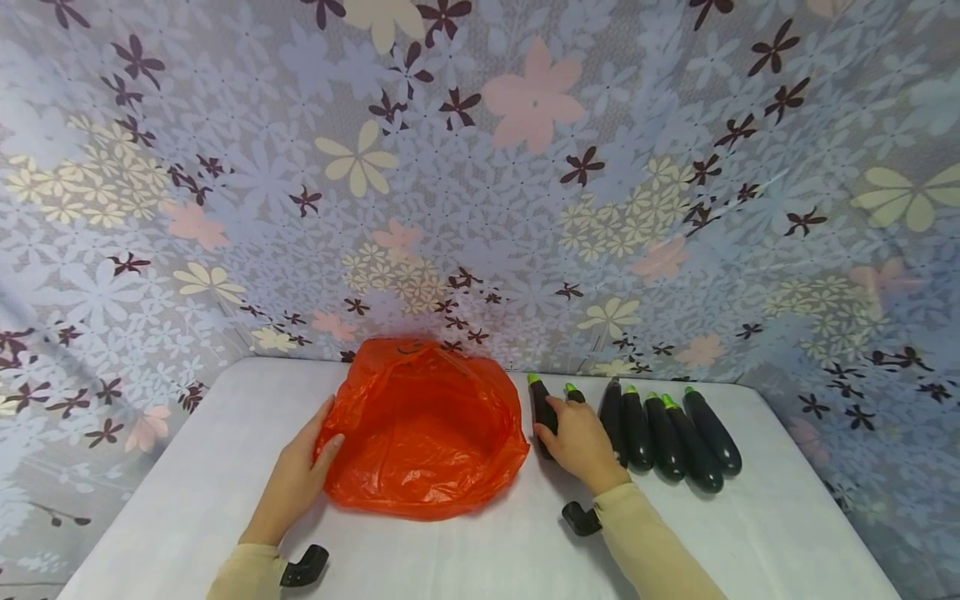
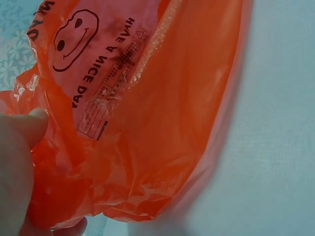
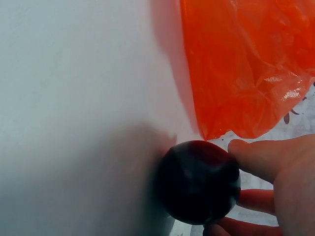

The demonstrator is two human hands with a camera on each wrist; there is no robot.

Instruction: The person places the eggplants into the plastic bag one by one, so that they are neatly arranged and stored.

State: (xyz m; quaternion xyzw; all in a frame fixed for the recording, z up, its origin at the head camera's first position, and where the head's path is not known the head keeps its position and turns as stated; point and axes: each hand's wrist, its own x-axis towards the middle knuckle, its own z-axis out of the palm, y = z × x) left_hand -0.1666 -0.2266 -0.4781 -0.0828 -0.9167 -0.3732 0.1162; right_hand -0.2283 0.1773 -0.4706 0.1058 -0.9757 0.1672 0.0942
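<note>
An orange-red plastic bag (image 1: 420, 450) lies with its mouth spread wide, facing the person. My left hand (image 1: 296, 475) holds its left rim, thumb inside and fingers outside. Printed letters and a smiley face show through the bag (image 2: 167, 118) in the left wrist view. Just right of the bag, my right hand (image 1: 581, 442) grips the leftmost eggplant (image 1: 538, 400), dark and glossy with a green cap. Its round end (image 3: 199, 184) appears between thumb and fingers in the right wrist view. A second eggplant (image 1: 574, 394) is mostly hidden behind that hand.
Several more eggplants (image 1: 637, 433) lie side by side to the right of my right hand. A white-covered table (image 1: 780, 517) carries everything. Behind it hangs a flowered cloth (image 1: 487, 208). Black wrist devices (image 1: 306, 567) stick out beside both sleeves.
</note>
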